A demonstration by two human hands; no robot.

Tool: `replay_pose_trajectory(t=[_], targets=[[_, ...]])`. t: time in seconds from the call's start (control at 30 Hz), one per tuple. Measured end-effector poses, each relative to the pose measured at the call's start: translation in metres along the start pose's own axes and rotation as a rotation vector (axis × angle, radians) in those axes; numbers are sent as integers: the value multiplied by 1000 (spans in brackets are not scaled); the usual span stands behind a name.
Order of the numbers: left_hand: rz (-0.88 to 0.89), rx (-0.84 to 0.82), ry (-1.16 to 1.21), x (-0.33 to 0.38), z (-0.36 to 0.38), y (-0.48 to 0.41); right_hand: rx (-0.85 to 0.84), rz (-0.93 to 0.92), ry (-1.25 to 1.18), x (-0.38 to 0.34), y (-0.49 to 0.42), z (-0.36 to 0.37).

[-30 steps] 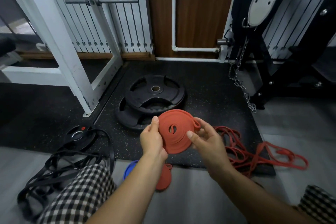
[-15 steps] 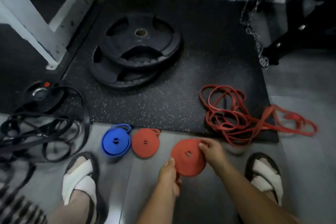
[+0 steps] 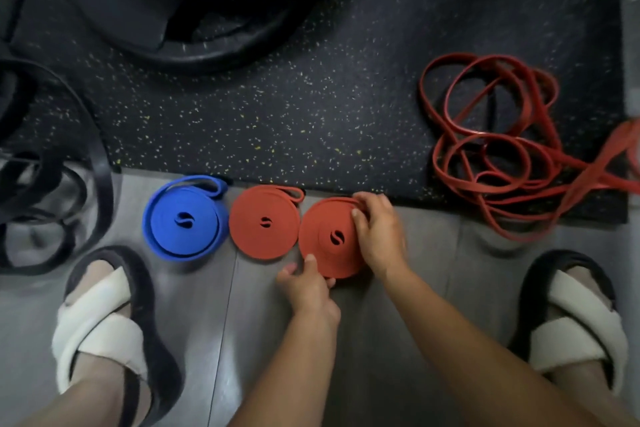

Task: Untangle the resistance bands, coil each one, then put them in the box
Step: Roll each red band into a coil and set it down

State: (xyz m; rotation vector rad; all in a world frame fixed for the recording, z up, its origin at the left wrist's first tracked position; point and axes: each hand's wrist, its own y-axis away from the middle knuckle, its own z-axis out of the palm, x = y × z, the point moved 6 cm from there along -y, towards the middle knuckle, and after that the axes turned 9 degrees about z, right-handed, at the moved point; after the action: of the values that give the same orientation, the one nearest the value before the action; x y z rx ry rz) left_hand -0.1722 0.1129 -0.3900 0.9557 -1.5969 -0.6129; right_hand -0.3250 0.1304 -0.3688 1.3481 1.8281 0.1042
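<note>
The newly coiled red band (image 3: 330,239) lies flat on the grey floor, at the right end of a row of three coils, its rim touching or just beside the second red coil (image 3: 265,222), which in turn sits against the blue coil (image 3: 185,220). Both hands are on it: the right hand (image 3: 377,234) is spread over the coil's upper right edge, fingers curled down onto the outer wrap where the loose tail would be, and the left hand (image 3: 306,288) pinches the near rim between thumb and fingertips. Neither hand is closed into a fist — each is a light, partly open hold that pins the coil rather than lifts it.

The step in hand looks like setting this coil down and settling it so it does not spring open. The release probably calls for easing the fingers off slowly, since the rubber may unwind once the pressure goes. After that, the loose red tangle (image 3: 502,149) on the speckled black mat (image 3: 311,107) to the right awaits sorting, as does the black tangle (image 3: 52,184) at the left edge. No box shows in this view, so packing seems some way off.

No brand, label or writing can be read on the bands, the sandals (image 3: 104,322) or the weight plate (image 3: 221,3).
</note>
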Motion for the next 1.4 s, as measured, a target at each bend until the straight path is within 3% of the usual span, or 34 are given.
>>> replay_pose_trajectory(t=[0.1,0.3,0.43,0.53,0.63,0.73,0.8,0.83,0.9,0.97,1.1,1.27,1.4], targets=[[-37,41,8,-3,0,4,97,54,47,-2,0,-6],[-23,61,-21,-4,2,1,274,-54,549,-17,-1,-5],[89,2,-79,3,10,2,215,-69,593,-15,-3,-5],[186,-115,-190,1,9,-4,108,48,461,-4,-1,-3],[169,-167,-314,-13,8,-13,99,97,323,5,7,-11],[159,-176,-328,-25,3,-20,354,-39,302,14,7,-53],[188,-201,-357,-4,2,-2,521,0,316,28,3,-92],[199,-206,-351,5,1,4,513,52,337,36,-3,-107],[178,-209,-265,21,-2,16,331,122,495,53,-18,-123],[176,-248,-227,31,-6,23,214,98,589,60,-27,-133],[199,-398,-228,65,-15,52,351,60,287,17,-18,-189],[296,-583,-252,123,-8,119,366,-233,184,-82,20,-261],[515,-809,-327,187,-6,195,477,-439,-155,-156,88,-333]])
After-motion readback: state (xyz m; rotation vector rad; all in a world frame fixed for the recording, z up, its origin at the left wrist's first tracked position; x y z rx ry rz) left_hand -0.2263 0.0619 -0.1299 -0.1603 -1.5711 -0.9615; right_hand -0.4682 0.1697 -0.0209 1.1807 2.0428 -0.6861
